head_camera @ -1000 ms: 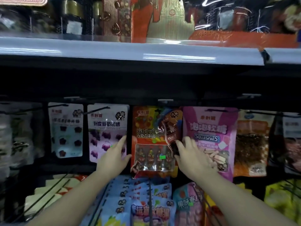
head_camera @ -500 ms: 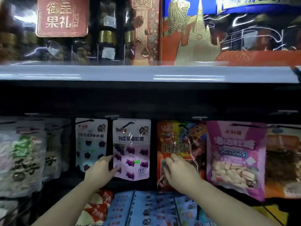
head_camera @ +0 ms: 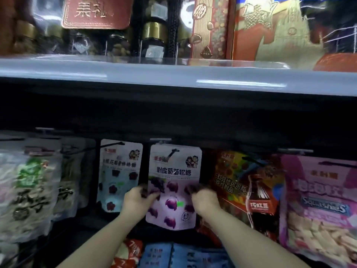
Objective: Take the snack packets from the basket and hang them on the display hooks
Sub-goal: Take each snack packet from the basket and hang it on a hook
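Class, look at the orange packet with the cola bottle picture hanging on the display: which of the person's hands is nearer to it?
Right. The right hand grips the purple grape packet's edge beside the orange cola-bottle packet; the left hand is across that purple packet.

A: Room around the grape gummy packet point(head_camera: 172, 187)?

B: Little. Left hand point(head_camera: 136, 201) and right hand point(head_camera: 205, 200) gripped its two side edges, filling the narrow dark gaps on either side. Blue-white gummy packet point(head_camera: 118, 175) hung just beside on the left, cola candy packet point(head_camera: 249, 190) just beside on the right.

A: Above?

B: Display hook point(head_camera: 171, 154) ran through its top; the grey shelf edge point(head_camera: 173, 78) overhung the whole row, with a dark open band between.

A: Below?

B: Blue packets point(head_camera: 181, 256) crowded the lower row.
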A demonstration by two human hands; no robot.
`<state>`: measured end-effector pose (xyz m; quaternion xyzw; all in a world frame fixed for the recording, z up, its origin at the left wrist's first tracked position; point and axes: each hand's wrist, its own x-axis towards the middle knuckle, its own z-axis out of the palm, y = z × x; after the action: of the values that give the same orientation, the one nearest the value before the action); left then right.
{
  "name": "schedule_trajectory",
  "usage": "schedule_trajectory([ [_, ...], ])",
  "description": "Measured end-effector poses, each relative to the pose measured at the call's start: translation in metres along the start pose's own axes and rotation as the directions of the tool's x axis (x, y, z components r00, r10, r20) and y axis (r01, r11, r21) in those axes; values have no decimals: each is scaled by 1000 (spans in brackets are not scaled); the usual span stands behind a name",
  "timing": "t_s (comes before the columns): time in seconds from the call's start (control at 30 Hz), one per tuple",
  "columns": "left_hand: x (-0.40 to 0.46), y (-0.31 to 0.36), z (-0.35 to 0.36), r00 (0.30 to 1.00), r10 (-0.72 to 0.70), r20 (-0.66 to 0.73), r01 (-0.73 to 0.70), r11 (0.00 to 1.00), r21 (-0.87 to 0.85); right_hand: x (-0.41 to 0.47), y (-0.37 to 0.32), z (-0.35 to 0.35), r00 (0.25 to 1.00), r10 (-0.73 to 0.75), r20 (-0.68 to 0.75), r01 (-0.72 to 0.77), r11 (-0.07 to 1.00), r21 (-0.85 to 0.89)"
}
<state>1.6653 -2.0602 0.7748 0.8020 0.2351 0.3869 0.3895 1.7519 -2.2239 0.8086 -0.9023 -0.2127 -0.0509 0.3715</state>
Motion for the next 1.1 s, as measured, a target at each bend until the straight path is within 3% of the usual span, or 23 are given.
schedule_trajectory([
  [0.13, 12, -1, 12, 1000, -21, 20, 19, 996, 83, 29, 1, 9, 998, 56, -10, -56, 994, -96],
  [0.37, 27, -9, 29, 999, -42, 1, 41, 983, 179, 52, 5, 17, 999, -31, -32, 25, 988, -152],
  [0.53, 11, -11, 25, 999, -39, 17, 39, 999, 1, 32, 12, 21, 991, -29, -128, 15, 994, -111],
  [0.7, -14, -9, 11, 1000, 8, -26, -14, 964, -264, -9, 21, 17, 969, -65, -238, 98, 987, 131],
  [0.8, -24, -17, 6, 994, 109, -16, -110, 977, -183, -26, 24, 18, 965, -152, -213, 179, 977, 115],
  [0.97, -39, -20, -8, 991, 117, -71, -114, 992, 50, -43, 31, 12, 943, -260, -210, 291, 948, 133],
  [1.1, -67, -26, -26, 982, 184, -38, -166, 945, 282, -67, 41, 2, 946, -308, -99, 314, 948, 51],
])
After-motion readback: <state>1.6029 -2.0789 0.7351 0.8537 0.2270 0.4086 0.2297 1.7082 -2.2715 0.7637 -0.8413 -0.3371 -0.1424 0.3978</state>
